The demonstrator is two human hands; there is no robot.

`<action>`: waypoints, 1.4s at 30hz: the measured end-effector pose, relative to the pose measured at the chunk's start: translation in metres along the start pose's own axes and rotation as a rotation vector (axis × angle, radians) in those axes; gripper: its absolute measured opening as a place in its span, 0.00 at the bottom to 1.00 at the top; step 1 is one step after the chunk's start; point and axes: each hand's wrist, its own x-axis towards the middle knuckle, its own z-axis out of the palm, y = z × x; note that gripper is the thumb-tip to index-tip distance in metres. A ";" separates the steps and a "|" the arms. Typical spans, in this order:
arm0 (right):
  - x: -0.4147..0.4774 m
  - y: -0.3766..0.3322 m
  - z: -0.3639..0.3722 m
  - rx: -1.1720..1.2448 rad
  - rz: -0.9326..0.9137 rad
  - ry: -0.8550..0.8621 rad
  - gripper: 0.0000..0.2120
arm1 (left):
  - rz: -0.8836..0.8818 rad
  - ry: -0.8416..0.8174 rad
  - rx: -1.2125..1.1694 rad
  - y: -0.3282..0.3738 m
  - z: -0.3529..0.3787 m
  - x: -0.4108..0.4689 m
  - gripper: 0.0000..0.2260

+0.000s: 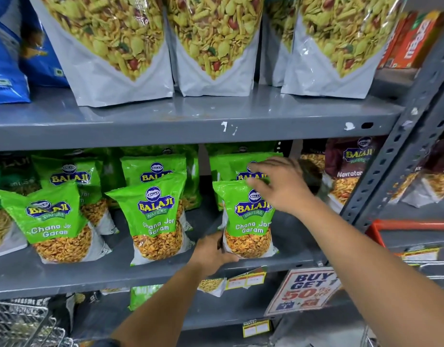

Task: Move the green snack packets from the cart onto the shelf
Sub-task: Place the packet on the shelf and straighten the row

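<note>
bare forearms, no sleeves; hands (pixel 278 186) ungloved

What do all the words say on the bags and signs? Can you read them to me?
"BALAJI WAFERS" and "Chana Jor Garam": front right green packet, and the other green packets beside it.
"BALAJI" and "Navratan": maroon packet, partly cut off.
"BUY", "GET", "50% off": offer sign, tilted below the shelf edge.
"maaza": orange carton, top right, sideways.
Yellow price tags and blue bags: too small or blurred to read.

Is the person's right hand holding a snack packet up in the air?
No, the right hand rests spread open against the top of a green packet that already stands on the shelf.
</note>
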 end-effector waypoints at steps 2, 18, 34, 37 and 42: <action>0.007 -0.013 0.005 -0.107 -0.047 -0.167 0.17 | -0.005 -0.006 -0.014 0.000 0.001 -0.001 0.23; 0.012 0.033 -0.045 -0.043 0.176 -0.382 0.11 | -0.006 -0.026 0.006 0.002 0.001 -0.001 0.19; -0.020 0.020 -0.011 0.392 0.155 0.114 0.27 | 0.056 0.113 -0.114 -0.001 0.004 -0.033 0.24; -0.004 -0.023 -0.019 0.137 -0.089 0.250 0.16 | 0.045 0.410 -0.182 -0.032 0.007 -0.076 0.23; 0.025 -0.095 0.005 0.132 -0.306 0.039 0.11 | -0.075 0.789 -0.037 -0.078 -0.059 -0.100 0.48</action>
